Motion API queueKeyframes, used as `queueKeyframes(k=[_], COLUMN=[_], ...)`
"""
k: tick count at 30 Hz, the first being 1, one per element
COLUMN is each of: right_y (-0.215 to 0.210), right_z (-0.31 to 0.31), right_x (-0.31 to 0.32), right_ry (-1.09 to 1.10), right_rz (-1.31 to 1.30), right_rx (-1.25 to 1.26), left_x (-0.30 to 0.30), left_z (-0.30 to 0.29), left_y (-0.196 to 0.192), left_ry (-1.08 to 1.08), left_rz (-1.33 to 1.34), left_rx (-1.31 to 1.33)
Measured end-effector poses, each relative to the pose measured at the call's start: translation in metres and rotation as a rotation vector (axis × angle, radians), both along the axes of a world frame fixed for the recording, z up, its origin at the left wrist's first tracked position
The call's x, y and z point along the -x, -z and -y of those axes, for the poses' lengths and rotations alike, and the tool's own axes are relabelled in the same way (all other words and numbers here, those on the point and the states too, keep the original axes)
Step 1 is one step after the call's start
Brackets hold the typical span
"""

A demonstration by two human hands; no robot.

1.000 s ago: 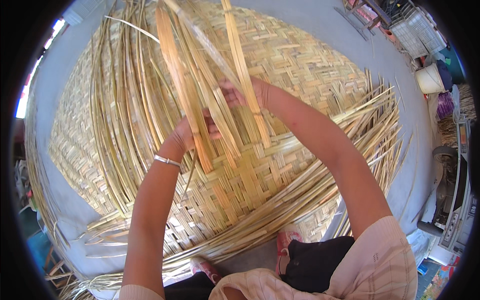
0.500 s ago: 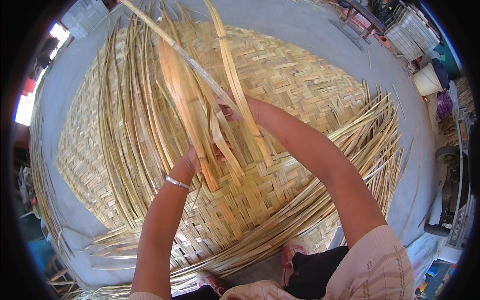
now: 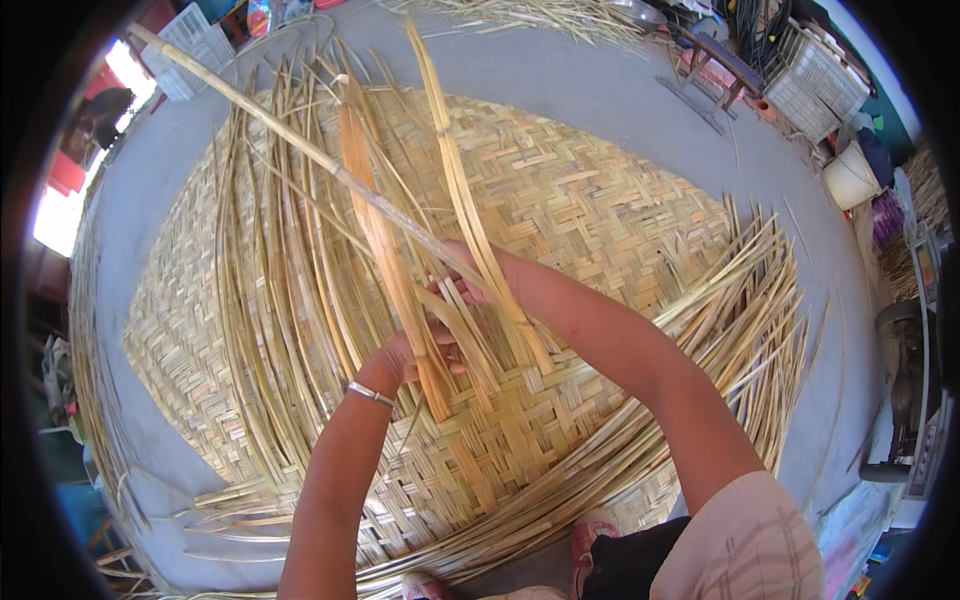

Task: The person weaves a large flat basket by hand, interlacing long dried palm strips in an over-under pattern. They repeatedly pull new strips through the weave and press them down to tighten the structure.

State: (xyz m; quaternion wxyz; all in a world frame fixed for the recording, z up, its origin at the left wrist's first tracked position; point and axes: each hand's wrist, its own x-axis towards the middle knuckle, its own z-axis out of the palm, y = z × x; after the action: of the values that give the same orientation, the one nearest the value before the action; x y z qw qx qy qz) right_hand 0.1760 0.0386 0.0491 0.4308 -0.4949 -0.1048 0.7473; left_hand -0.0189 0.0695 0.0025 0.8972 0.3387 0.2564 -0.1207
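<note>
A large woven reed mat [image 3: 590, 190] lies under my arms, with several long flat reed strips [image 3: 265, 300] standing up or lying loose across its left half. My right hand [image 3: 462, 268] is closed on the lower end of a long thin reed stalk [image 3: 290, 143], which slants away to the far left. Left of it, my left hand [image 3: 410, 352], with a silver bangle at the wrist, has its fingers curled behind a broad tan reed strip [image 3: 368, 215] at the weave. Its grip is partly hidden by the strips. Another pale split strip [image 3: 452, 165] rises beside my right wrist.
A thick bundle of loose reeds [image 3: 740, 330] fans along the mat's right and near edges, by my shoes. White plastic crates [image 3: 815, 90], a wooden bench [image 3: 715, 60] and a white bucket [image 3: 852, 178] stand at the far right. More reeds [image 3: 540, 15] lie at the back.
The stalk in my right hand has swung left and now lies at a flatter slant. The view has shifted, so the mat and both hands sit lower. Both hands stay among the strips.
</note>
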Motion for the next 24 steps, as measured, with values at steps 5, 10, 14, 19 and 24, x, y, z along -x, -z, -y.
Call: queueKeyframes(k=[5, 10, 14, 19, 24], right_y=[0.014, 0.016, 0.012, 0.014, 0.005], right_z=[-0.003, -0.004, -0.001, 0.023, 0.034], right_x=[-0.015, -0.026, -0.029, -0.052, -0.074], right_ry=[0.106, 0.161, 0.188, 0.453, 0.652], right_rz=[0.571, 0.192, 0.157, 0.199, 0.192], right_rx=[-0.099, -0.134, -0.102, -0.141, -0.171], left_x=[-0.004, -0.007, -0.007, 0.0, 0.015], left_z=[-0.001, 0.001, 0.001, -0.008, -0.02], left_y=[-0.009, -0.019, -0.023, -0.027, -0.031], left_ry=[0.123, 0.206, 0.127, 0.055, 0.204], left_rz=[0.111, 0.175, 0.015, -0.063, -0.124], left_rx=[-0.075, -0.207, -0.313, -0.594, -0.748])
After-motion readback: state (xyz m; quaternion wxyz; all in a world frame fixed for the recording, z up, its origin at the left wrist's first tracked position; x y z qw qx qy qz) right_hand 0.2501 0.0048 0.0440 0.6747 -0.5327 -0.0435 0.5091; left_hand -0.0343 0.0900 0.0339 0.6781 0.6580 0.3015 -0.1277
